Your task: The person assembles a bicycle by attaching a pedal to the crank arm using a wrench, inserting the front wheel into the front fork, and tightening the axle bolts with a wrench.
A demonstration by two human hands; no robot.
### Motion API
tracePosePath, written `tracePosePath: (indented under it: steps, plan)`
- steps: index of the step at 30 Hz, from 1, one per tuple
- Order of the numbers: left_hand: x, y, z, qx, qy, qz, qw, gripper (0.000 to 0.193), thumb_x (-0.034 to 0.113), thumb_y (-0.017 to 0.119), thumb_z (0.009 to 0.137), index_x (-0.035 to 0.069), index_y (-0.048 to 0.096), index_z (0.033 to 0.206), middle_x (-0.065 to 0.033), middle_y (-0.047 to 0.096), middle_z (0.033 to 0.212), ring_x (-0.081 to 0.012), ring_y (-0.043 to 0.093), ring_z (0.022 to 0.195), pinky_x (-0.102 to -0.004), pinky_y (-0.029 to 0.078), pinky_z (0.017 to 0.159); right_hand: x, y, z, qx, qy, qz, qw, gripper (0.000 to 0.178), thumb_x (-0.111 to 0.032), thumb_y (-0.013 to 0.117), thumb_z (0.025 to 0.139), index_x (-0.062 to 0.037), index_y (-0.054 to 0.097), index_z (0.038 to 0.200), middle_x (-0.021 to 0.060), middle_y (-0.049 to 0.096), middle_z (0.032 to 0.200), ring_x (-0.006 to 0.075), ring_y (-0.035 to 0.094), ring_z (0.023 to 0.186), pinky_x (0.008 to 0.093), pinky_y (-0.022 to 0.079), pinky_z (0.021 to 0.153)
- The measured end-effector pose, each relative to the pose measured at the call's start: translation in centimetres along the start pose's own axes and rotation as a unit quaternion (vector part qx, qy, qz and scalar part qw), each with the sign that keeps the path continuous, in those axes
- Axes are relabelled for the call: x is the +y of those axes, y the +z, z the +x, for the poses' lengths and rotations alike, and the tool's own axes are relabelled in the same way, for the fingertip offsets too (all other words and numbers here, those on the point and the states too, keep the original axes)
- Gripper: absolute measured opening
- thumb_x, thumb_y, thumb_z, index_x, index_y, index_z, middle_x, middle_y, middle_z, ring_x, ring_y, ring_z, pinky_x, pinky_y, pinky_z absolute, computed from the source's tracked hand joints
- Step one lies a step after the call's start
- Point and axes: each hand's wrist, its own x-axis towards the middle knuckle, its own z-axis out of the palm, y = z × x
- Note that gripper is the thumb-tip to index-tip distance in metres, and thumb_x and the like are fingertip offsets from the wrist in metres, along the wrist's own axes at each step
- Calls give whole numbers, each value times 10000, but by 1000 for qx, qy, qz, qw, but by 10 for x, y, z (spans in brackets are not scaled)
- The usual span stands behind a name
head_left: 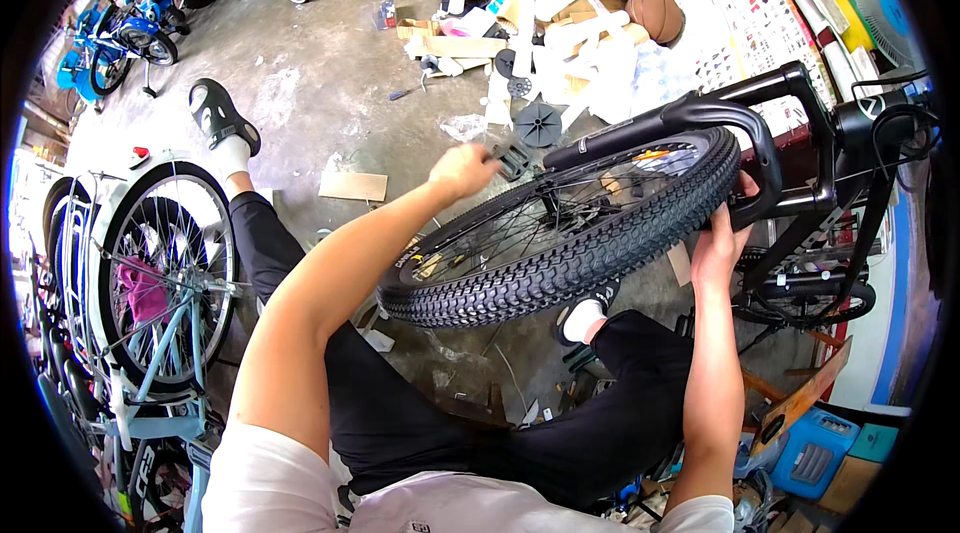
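A bicycle's front wheel (560, 278) with a knobby black tyre lies tilted across the view, between the legs of a black suspension fork (640, 128). My right hand (722, 243) is closed round the near side of the fork, right beside the tyre; part of its fingers is hidden. Past the wheel's far left side, my left hand (465, 171) has its fingers drawn together near the fork's end. A black pedal-like piece (513, 163) shows just beyond those fingertips. Whatever they pinch, if anything, is too small to make out.
Cardboard, foam and wrapping (560, 18) are heaped on the floor ahead, with a brown ball (655, 16) and a black disc (538, 125). A light-blue bicycle (165, 333) stands close on the left. Small blue bicycles (130, 38) stand far left. A blue case (815, 453) sits lower right.
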Motion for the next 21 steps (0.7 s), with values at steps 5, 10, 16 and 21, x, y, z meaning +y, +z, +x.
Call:
tracePosePath:
  steps: [5,10,16,21]
  plan:
    - [33,2,-36,-81,48,121,988,379,369,536,944,46,695,1061,-262,692,1037,-414,661,1038,-500,522,907,-3,1,-4,-4,19,16,1000,562,-191,677,940,-17,409,1402,76,489,1343,193,479,1263,367,335,1107]
    - [39,-7,-35,-112,83,195,971,358,351,542,946,39,706,1009,-252,704,994,-397,692,968,-485,549,849,-4,9,-4,14,4,13,1000,611,-207,729,907,-14,405,1388,74,488,1329,183,483,1246,363,344,1094]
    - [39,-1,-41,-41,45,192,980,388,379,555,942,45,747,893,-245,713,963,-375,706,950,-457,559,830,1,5,0,2,10,-13,1000,568,-278,662,965,-8,414,1399,82,487,1365,190,467,1278,369,322,1117]
    - [44,-4,-41,-40,-5,147,988,433,417,553,940,36,758,935,-240,715,980,-384,702,954,-453,555,844,1,6,3,2,12,4,1000,539,-261,648,975,-13,420,1395,83,495,1355,188,471,1273,366,328,1111]
